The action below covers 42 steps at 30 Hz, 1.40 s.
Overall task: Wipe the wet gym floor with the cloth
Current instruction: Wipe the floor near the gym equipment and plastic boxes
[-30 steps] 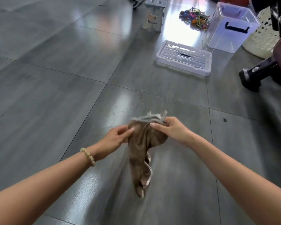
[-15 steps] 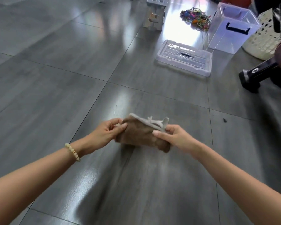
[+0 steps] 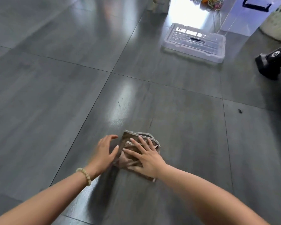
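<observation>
Head view looks down at the folded brown cloth (image 3: 130, 137), which lies on the grey tiled floor (image 3: 55, 95) just in front of me. My right hand (image 3: 146, 157) lies flat on top of it, fingers straight and spread, pressing it down without curling round it. My left hand (image 3: 104, 151) is open too, fingers relaxed, just beside the cloth's left edge. I cannot tell whether the thumb touches the fabric.

Wiping looks barely begun, I judge: a glossy streak (image 3: 120, 108) lies ahead of the cloth, though I cannot tell whether it is water or only glare.

The main risk is the cloth itself. It is loosely folded, with its pale trimmed edges fanned out at the far end, and only one palm pins it. If I push forward, those layers could slide apart or roll under my fingers, and I would smear the wet rather than lift it.

The tiles look slick. Leaning my weight on one flat hand over a wet patch could send hand and cloth skating away from me.

A small dark speck (image 3: 240, 111) lies well to the right. If I drag it under the cloth, it may streak or scratch the tile. A clear plastic lid (image 3: 195, 43) sits farther ahead, so long strokes could push water toward it.
</observation>
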### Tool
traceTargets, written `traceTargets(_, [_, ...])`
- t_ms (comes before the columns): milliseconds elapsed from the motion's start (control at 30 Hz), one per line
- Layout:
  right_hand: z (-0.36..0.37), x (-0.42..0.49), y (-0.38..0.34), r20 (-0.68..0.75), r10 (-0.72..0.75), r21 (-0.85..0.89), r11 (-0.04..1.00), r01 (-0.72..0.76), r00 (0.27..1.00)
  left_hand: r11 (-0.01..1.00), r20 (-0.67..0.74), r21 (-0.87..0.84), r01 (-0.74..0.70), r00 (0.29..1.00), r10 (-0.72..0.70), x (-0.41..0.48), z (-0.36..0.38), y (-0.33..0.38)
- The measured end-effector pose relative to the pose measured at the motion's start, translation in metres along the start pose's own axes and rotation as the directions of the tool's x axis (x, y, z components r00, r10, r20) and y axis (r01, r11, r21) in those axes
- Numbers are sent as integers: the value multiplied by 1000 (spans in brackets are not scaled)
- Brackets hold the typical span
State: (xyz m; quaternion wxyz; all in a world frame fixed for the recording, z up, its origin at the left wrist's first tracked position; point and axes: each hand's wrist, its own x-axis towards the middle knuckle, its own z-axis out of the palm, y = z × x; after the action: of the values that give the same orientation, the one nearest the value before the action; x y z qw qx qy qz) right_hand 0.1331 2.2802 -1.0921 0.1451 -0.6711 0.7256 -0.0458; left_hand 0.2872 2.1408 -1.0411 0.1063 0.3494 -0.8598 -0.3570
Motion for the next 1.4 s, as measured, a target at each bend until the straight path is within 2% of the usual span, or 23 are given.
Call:
traceTargets(100, [-5, 20, 10, -83, 315, 107, 946, -306, 946, 998, -49, 68, -17, 999, 20, 3, 0, -6])
traceTargets(167, [-11, 12, 33, -126, 614, 183, 787, -590, 780, 997, -41, 71, -5, 999, 8, 2, 4, -7])
traceTargets(267, [-13, -29, 68, -189, 845, 313, 534, -785, 500, 996, -19, 90, -22, 1000, 24, 5, 11, -3])
traceTargets(300, [-8, -48, 68, -199, 847, 319, 531, -785, 492, 995, -22, 91, -33, 999, 35, 8, 13, -1])
traceTargets(333, [0, -66, 59, -232, 800, 295, 601, -743, 554, 995, -27, 91, -39, 999, 42, 11, 14, 1])
traceTargets(433, [31, -113, -33, -240, 414, 81, 910, -406, 878, 994, -10, 94, -61, 998, 63, 17, 21, 13])
traceTargets(533, [35, -104, -63, -153, 178, 37, 984, -174, 972, 991, 34, 98, -89, 996, 86, 18, 35, 26])
traceTargets(567, [31, -87, -47, -191, 184, -17, 981, -191, 964, 989, 42, 107, -105, 994, 101, 17, 41, 29])
traceTargets(633, [17, -60, 2, -238, 385, 10, 919, -394, 892, 985, 68, 125, -116, 992, 108, 15, 50, 33])
traceTargets(733, [7, -86, 73, -213, 751, 176, 659, -731, 625, 977, 90, 174, -123, 990, 109, 9, 56, 34])
traceTargets(767, [10, -103, 79, -257, 796, 205, 598, -775, 547, 970, 94, 200, -136, 988, 119, 7, 57, 34])
traceTargets(800, [13, -116, 73, -284, 810, 210, 575, -791, 514, 962, 102, 229, -148, 987, 128, 4, 60, 32])
traceTargets(867, [16, -124, 33, -246, 791, 200, 607, -769, 561, 945, 130, 277, -176, 981, 144, -4, 67, 30])
traceTargets(967, [18, -97, -10, -206, 511, 47, 857, -514, 834, 917, 176, 335, -216, 971, 164, -10, 75, 27])
traceTargets(1000, [13, -85, 1, -201, 450, -9, 888, -461, 870, 913, 180, 350, -209, 972, 153, -12, 77, 25])
traceTargets(1033, [10, -77, 21, -240, 457, -42, 877, -479, 857, 913, 185, 362, -190, 974, 129, -13, 79, 24])
traceTargets(1100, [3, -83, 73, -265, 639, 27, 753, -657, 722, 916, 187, 372, -148, 979, 82, -15, 83, 24])
traceTargets(1167, [7, -123, 115, -286, 831, 157, 531, -832, 477, 910, 215, 385, -156, 974, 76, -14, 85, 27])
traceTargets(1233, [14, -166, 116, -338, 875, 243, 437, -866, 347, 898, 235, 405, -173, 969, 80, -11, 85, 31])
traceTargets(1267, [16, -178, 102, -322, 892, 273, 407, -872, 315, 894, 235, 413, -174, 969, 80, -8, 86, 34])
traceTargets(1300, [21, -183, 81, -315, 898, 292, 400, -869, 308, 888, 235, 423, -181, 968, 86, -3, 87, 37])
traceTargets(1333, [25, -178, 57, -296, 883, 288, 447, -847, 365, 883, 232, 430, -188, 968, 93, 2, 88, 39])
traceTargets(1400, [21, -152, 18, -185, 753, 207, 658, -723, 632, 885, 198, 427, -185, 974, 108, 13, 89, 46])
